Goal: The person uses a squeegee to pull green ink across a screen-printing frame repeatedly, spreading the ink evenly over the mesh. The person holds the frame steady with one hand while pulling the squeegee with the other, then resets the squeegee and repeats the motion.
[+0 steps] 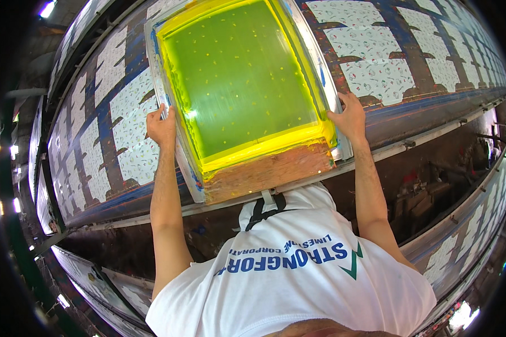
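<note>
A screen-printing frame (pixel 322 67) with green mesh (pixel 236 78) dotted with small yellow marks, yellow borders and a worn, brownish near end (pixel 267 165) lies across the long printing table in front of me. My left hand (pixel 161 124) grips the frame's silvery left edge, thumb and fingers curled at it. On the opposite side, my right hand (pixel 349 116) holds the right edge a little below its middle. The frame's near end reaches the table's front rail, just beyond my white T-shirt (pixel 287 292).
Pale printed panels (pixel 376 81) lie in rows along the table (pixel 112 208) on both sides of the frame. A metal rail (pixel 410 144) runs along the near edge. Further long tables with panels (pixel 461 224) stand behind me, across a dark gap.
</note>
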`<state>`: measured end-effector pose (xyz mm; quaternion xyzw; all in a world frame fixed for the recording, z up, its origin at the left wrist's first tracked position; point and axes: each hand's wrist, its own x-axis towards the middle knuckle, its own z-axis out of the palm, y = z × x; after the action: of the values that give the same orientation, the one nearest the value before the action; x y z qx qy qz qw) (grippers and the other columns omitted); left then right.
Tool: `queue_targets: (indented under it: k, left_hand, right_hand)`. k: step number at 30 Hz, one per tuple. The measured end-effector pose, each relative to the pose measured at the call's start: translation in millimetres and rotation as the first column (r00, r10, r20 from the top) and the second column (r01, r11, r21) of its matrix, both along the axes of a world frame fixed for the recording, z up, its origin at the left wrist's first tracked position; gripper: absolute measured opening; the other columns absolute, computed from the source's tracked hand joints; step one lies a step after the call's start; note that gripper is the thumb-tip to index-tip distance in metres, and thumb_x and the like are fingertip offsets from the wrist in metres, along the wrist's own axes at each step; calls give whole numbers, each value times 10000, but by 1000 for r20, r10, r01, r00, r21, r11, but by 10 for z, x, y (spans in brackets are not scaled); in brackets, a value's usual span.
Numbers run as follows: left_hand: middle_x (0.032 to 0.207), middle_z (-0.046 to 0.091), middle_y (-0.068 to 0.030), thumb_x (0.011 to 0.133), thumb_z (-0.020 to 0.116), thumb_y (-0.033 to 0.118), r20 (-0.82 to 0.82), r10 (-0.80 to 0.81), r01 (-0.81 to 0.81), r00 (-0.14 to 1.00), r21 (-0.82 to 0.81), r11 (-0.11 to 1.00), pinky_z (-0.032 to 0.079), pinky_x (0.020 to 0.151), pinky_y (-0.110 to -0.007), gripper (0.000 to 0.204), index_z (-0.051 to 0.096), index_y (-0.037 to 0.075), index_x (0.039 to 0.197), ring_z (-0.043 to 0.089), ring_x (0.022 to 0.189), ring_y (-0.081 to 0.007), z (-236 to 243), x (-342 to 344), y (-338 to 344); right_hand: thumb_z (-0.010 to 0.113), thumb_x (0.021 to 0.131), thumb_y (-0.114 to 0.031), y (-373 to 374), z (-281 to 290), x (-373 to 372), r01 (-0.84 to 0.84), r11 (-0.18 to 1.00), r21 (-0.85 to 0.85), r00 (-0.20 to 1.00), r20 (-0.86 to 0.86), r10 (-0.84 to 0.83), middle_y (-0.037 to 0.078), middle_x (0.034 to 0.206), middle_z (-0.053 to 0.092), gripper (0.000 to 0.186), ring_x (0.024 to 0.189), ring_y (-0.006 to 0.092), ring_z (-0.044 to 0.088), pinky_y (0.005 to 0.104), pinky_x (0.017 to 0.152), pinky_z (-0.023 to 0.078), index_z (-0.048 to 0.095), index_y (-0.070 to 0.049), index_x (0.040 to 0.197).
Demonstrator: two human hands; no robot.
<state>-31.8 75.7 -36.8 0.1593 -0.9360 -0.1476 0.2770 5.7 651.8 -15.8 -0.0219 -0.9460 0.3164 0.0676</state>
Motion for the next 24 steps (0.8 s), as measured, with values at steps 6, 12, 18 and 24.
queue_targets:
  k: [6,12,18,24]
  left_hand:
    - [953,715,-105,817,900,389,-28,18,-19,999,-41,999,572,838,-426,413,873,163,1162,711,918,-293,737,-57,-237]
    - [975,732,-148,817,858,400,-6,-30,29,1000,-138,990,587,858,-486,400,862,116,1099,710,944,-375,456,-58,-400]
    - [1020,704,-122,826,839,394,28,-42,42,999,-19,999,593,839,-492,387,813,139,1115,716,951,-363,382,71,-594]
    - [1036,702,-107,829,833,389,9,-46,46,999,11,999,585,861,-507,375,804,134,1102,703,1010,-355,231,76,-495]
  right_hand:
    - [890,768,-204,-63,719,-42,-35,999,-32,999,24,36,181,1217,661,680,1058,334,675,416,910,563,686,52,1364]
    - [894,846,-320,-552,1010,146,-147,988,42,988,-47,149,269,1458,593,753,1388,454,549,481,1149,479,613,2,1466]
    - [897,831,-352,-1605,1354,863,-871,475,-123,475,36,879,196,1450,627,742,1338,386,595,471,1121,513,641,-15,1441]
    - [820,830,-167,-2040,1343,937,-914,402,45,402,208,891,168,1369,679,624,1271,350,646,457,1085,543,665,-47,1423]
